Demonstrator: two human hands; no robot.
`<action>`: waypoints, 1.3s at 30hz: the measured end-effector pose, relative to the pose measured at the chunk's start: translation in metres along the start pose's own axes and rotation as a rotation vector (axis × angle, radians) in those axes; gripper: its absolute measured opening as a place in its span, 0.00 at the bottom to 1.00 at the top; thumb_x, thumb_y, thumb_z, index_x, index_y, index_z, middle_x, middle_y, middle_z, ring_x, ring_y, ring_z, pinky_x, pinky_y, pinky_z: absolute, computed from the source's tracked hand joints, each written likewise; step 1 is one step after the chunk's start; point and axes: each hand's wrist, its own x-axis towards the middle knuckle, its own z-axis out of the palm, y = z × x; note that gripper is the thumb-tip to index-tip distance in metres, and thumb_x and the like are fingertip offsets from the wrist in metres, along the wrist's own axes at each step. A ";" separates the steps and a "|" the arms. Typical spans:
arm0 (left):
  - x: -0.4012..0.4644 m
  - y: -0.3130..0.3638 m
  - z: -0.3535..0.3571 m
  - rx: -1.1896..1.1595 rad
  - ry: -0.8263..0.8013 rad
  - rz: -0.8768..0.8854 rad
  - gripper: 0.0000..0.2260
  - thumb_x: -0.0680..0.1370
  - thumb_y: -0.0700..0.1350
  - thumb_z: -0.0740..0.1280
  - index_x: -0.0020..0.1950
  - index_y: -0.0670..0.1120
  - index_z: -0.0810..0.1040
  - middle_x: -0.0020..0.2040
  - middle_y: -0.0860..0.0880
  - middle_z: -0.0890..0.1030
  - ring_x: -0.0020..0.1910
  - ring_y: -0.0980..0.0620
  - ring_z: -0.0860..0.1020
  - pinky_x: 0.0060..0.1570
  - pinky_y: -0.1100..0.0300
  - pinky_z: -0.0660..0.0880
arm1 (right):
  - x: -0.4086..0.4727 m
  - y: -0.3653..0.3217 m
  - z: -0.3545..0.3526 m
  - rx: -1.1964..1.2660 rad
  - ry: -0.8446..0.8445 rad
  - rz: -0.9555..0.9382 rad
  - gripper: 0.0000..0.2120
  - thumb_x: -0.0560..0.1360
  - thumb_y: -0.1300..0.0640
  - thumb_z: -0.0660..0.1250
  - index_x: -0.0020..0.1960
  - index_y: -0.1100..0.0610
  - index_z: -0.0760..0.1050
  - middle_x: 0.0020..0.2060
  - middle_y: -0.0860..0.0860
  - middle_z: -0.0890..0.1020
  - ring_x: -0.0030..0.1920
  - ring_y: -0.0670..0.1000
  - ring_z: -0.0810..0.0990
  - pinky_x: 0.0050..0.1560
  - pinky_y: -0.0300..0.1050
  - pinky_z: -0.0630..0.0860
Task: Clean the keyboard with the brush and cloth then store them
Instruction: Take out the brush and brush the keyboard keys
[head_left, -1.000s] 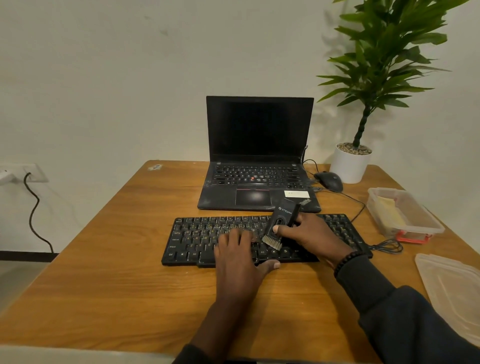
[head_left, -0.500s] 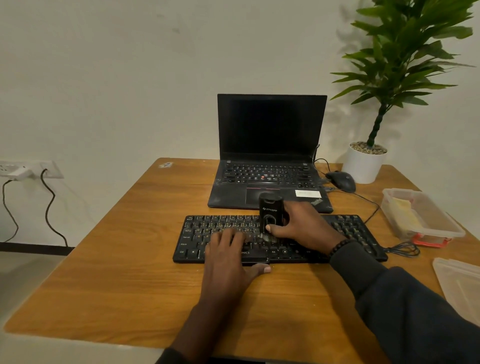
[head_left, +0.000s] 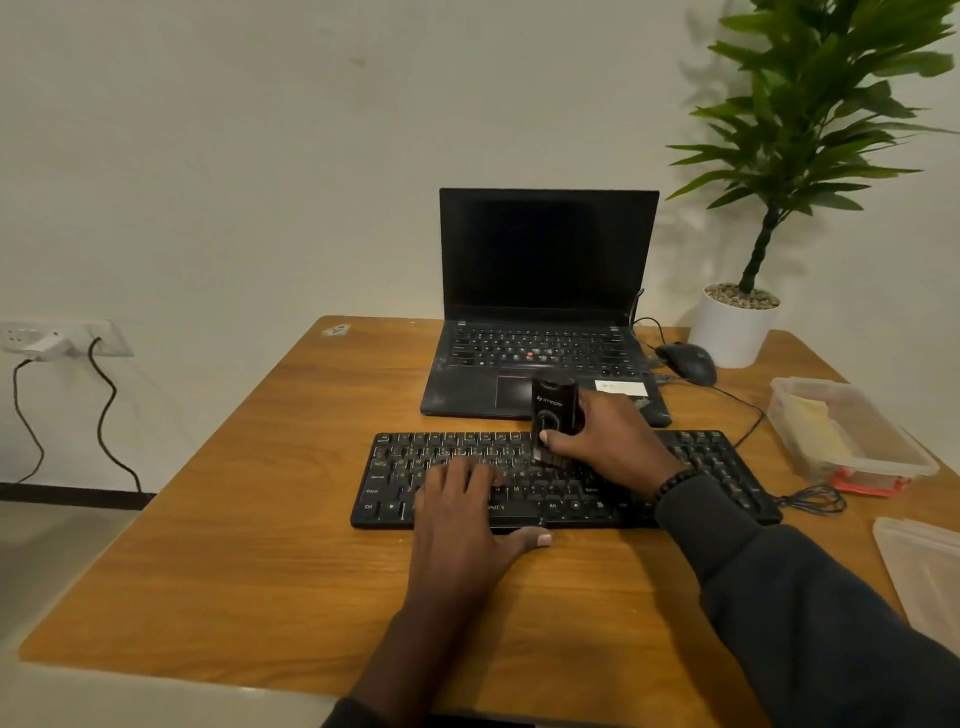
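Head view, looking down over a wooden desk (head_left: 218, 525). Right hand (head_left: 608, 441) wrapped around a black brush (head_left: 554, 415), thumb across its front, fingers behind it; brush upright, bristle end down on the keys of a black keyboard (head_left: 717, 467), upper middle rows. Bristles themselves too dark and blurred to make out. Left hand (head_left: 462, 525) flat and spread, palm down, fingers over the lower middle keys just left of the brush, thumb out to the right along the keyboard's near edge, holding nothing. Hands close together but not touching. Bead bracelet (head_left: 672, 480) at the right wrist, dark sleeve (head_left: 810, 623) running back to the lower right corner. Just beyond the right hand, touching nothing of it, an open black laptop (head_left: 545, 270) with a dark screen, its front edge right behind the keyboard. Farther beyond and right of the right hand, a black mouse (head_left: 688, 361), and behind that a white pot with a green plant (head_left: 737, 322). Well right of the right hand, a clear plastic box (head_left: 852, 431) with something pale yellow inside, likely the cloth, though cannot tell for sure; red clip at its near end. Nearer, at the right edge, a clear lid (head_left: 919, 566) lying flat. Coiled thin cable (head_left: 810, 501) between keyboard and box. Far left of the left hand, off the desk, a wall socket (head_left: 62, 338) with two dark cords hanging.
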 end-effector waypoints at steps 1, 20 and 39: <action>0.000 0.001 0.000 0.000 -0.001 -0.003 0.34 0.67 0.75 0.64 0.64 0.56 0.70 0.63 0.56 0.66 0.62 0.55 0.62 0.61 0.60 0.62 | 0.000 -0.001 -0.002 0.027 0.001 0.005 0.23 0.71 0.47 0.73 0.63 0.54 0.74 0.54 0.48 0.82 0.53 0.45 0.79 0.48 0.36 0.75; 0.000 -0.002 0.002 0.024 0.016 -0.004 0.34 0.66 0.77 0.62 0.62 0.55 0.70 0.60 0.56 0.67 0.60 0.55 0.62 0.57 0.61 0.60 | -0.023 0.003 -0.012 -0.089 -0.074 -0.098 0.22 0.71 0.49 0.74 0.62 0.55 0.74 0.54 0.47 0.81 0.46 0.41 0.75 0.41 0.29 0.70; 0.000 -0.003 0.005 0.021 0.021 -0.008 0.34 0.66 0.77 0.62 0.62 0.56 0.70 0.60 0.56 0.67 0.60 0.55 0.62 0.59 0.58 0.64 | -0.019 0.000 -0.014 -0.039 -0.116 -0.067 0.23 0.71 0.48 0.73 0.63 0.54 0.73 0.52 0.46 0.81 0.46 0.41 0.76 0.40 0.31 0.71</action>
